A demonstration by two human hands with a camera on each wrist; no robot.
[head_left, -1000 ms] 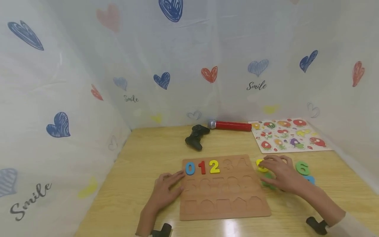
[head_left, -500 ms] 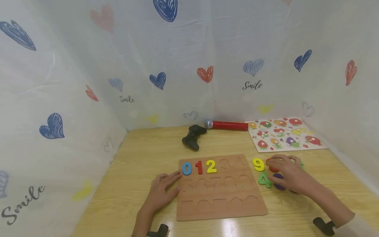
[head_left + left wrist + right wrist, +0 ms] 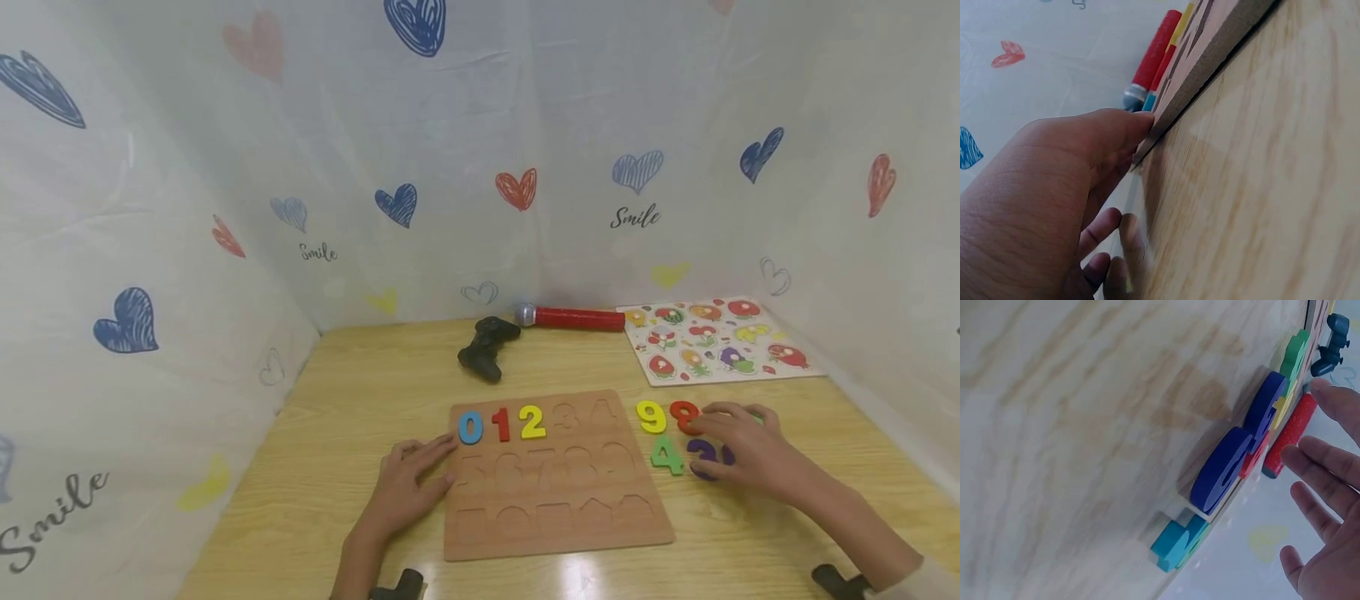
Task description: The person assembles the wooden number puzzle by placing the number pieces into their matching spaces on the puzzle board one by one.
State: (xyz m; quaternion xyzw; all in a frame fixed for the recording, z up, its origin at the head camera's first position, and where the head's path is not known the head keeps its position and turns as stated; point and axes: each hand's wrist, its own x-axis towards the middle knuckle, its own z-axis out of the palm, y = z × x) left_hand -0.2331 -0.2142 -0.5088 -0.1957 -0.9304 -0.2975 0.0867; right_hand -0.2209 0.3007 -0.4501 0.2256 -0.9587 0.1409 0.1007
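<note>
Along the back, I am viewing a white curtain (image 3: 450, 108), its print reading "Smile". Below, a wooden table (image 3: 375, 367) is supporting the number board (image 3: 517, 521). The left hand (image 3: 408, 490) is resting extended fingers against the board's left edge without gripping. To the board's right, the right hand (image 3: 753, 450) is hovering near loose numerals, fingers slightly bent, holding nothing. I am reading blue 0 (image 3: 462, 427), red 1 (image 3: 502, 425) and yellow 2 (image 3: 533, 423) in the top row; yellow 9 (image 3: 659, 421), red 8 (image 3: 685, 417) and green 4 (image 3: 671, 467) are lying outside.
</note>
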